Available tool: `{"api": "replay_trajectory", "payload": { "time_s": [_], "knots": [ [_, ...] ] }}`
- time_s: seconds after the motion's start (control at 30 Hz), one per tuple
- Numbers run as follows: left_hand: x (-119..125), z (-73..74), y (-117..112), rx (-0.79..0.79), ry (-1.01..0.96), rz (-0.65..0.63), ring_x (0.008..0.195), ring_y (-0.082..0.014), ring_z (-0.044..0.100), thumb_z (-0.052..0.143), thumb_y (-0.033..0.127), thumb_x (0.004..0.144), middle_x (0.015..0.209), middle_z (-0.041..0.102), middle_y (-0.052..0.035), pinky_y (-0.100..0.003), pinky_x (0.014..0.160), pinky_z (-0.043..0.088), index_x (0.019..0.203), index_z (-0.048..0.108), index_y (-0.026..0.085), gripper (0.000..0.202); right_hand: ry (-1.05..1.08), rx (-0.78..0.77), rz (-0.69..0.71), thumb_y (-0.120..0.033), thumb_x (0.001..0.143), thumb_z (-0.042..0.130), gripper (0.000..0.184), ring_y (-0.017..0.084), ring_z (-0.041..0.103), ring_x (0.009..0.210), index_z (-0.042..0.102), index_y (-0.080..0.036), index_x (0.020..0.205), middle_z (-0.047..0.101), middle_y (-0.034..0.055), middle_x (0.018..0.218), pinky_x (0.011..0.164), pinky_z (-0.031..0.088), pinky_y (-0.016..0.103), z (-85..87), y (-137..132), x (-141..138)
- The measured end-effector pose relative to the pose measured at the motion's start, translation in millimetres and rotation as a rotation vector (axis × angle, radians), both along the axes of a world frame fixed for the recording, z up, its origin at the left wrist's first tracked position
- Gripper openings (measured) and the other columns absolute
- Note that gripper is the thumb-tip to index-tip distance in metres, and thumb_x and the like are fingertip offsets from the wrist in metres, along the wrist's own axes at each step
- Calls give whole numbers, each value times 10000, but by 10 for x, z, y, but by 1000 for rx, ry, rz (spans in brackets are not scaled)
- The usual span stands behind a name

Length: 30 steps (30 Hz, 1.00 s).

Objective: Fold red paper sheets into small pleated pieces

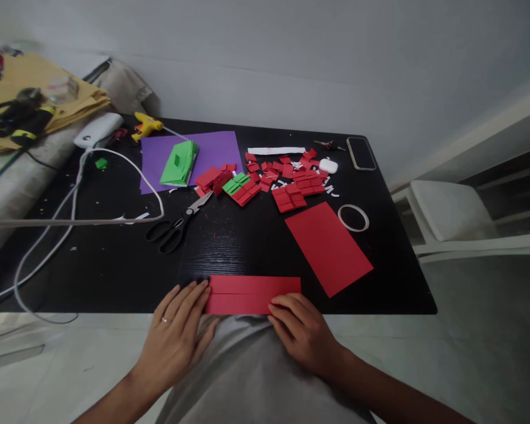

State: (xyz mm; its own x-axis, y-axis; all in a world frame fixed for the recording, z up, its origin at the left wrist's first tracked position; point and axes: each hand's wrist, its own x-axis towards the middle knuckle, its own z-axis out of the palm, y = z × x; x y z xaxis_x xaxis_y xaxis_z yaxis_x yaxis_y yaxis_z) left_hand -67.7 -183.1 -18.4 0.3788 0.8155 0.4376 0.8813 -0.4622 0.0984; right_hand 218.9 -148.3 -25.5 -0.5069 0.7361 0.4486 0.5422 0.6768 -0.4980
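A folded red paper strip [251, 292] lies along the near edge of the black table [115, 265]. My left hand [176, 333] rests flat with fingers stretched out, its fingertips touching the strip's left end. My right hand [302, 333] has its fingers curled and pressing down on the strip's right end. A larger flat red sheet [329, 247] lies just beyond my right hand.
Black-handled scissors [176, 227] lie mid-table. Behind them are a pile of small red folded pieces [291, 182], green paper [179, 165] on a purple sheet [216, 147], a tape ring [353, 217], a phone [361, 153], a yellow glue gun [146, 125] and white cables [70, 218] at left.
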Motion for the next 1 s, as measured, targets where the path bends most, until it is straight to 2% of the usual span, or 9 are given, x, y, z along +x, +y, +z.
{"api": "replay_trajectory", "payload": {
  "time_s": [0.1, 0.17, 0.27, 0.37, 0.57, 0.73, 0.8, 0.9, 1.0],
  "knots": [
    [202, -78, 6, -64, -58, -82, 1287, -307, 655, 601, 244, 1034, 1385, 721, -164, -469, 1241, 342, 1415, 626, 66, 421, -31, -13, -8, -107, 985, 650, 86, 228, 690, 907, 725, -134, 1019, 746, 111, 994, 826, 633, 372, -9, 12, -29],
    [324, -157, 9, -65, -102, -157, 1258, -266, 676, 599, 204, 1034, 1323, 761, -124, -426, 1241, 352, 1358, 670, 96, 349, -58, -4, -12, -135, 998, 634, 88, 236, 682, 912, 721, -138, 1001, 744, 123, 1015, 811, 632, 384, -34, 20, -28],
    [394, -255, 12, -30, -120, -188, 1234, -248, 693, 624, 148, 1011, 1273, 786, -108, -409, 1230, 368, 1315, 697, 101, 317, -80, 40, 8, -146, 1014, 610, 120, 245, 685, 960, 727, -128, 1036, 750, 139, 1067, 838, 637, 393, -81, 26, 1],
    [307, -262, 4, -42, -104, -164, 1267, -254, 679, 623, 136, 1010, 1309, 775, -92, -427, 1257, 326, 1333, 697, 127, 332, -80, 69, 25, -131, 1013, 614, 139, 238, 695, 988, 734, -123, 1084, 759, 138, 1069, 878, 638, 384, -113, 24, 33],
    [25, -134, -38, -15, -35, -89, 1214, -264, 698, 591, 115, 1024, 1309, 774, -106, -431, 1248, 328, 1362, 676, 105, 348, -67, 153, 46, -67, 994, 626, 179, 232, 722, 994, 725, -125, 1132, 803, 103, 986, 880, 619, 384, -129, 7, 55],
    [20, -163, -55, -1, -34, -83, 1186, -275, 706, 602, 152, 1027, 1287, 778, -121, -437, 1213, 371, 1333, 685, 105, 321, -82, 33, -47, -239, 994, 657, 205, 279, 706, 1035, 734, -135, 1153, 798, 134, 1147, 936, 612, 446, -53, -7, -117],
    [38, -187, -55, -6, -38, -81, 1178, -274, 707, 596, 160, 1030, 1262, 786, -117, -437, 1202, 381, 1309, 695, 111, 301, -96, -2, 31, -288, 1025, 604, 295, 282, 695, 1141, 714, -121, 1243, 775, 134, 1269, 1006, 596, 436, -32, -1, -279],
    [39, -202, -44, -12, -36, -82, 1168, -271, 708, 573, 165, 1039, 1241, 791, -115, -432, 1193, 387, 1241, 721, 114, 255, -131, 31, 239, -401, 1081, 511, 473, 275, 617, 1356, 640, -65, 1388, 677, 144, 1463, 1150, 528, 403, -50, 19, -516],
    [22, -194, -21, -11, -32, -85, 1160, -261, 708, 544, 153, 1048, 1229, 794, -111, -424, 1200, 376, 1193, 735, 115, 242, -187, 27, 276, -455, 1093, 500, 572, 245, 535, 1465, 555, -47, 1490, 602, 136, 1551, 1246, 440, 364, -87, 41, -586]
  ]
}}
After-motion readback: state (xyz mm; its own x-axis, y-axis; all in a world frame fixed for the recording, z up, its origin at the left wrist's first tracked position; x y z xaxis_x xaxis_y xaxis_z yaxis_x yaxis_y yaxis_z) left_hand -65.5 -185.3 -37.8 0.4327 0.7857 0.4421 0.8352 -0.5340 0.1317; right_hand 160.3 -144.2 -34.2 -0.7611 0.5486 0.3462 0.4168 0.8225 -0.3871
